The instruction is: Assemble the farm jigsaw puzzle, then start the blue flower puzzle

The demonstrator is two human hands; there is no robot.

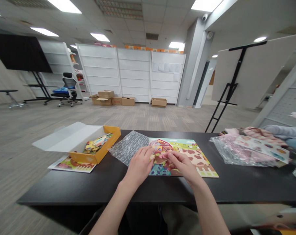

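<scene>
A colourful farm jigsaw board (192, 156) with a red barn lies on the black table (236, 186) in front of me. My left hand (139, 165) rests on its left part, fingers curled down onto the pieces. My right hand (182, 164) sits beside it, fingertips pinched on a small puzzle piece (162, 156) at the board's middle. The two hands almost touch. A clear bubble-wrap sheet (128, 146) lies under the board's left end.
An open yellow box (99, 156) with loose puzzle pieces and a white lid stands at the left, on a printed sheet (71, 165). Plastic-bagged puzzles (251, 148) lie at the right. Beyond the table: an easel, cardboard boxes, an office chair.
</scene>
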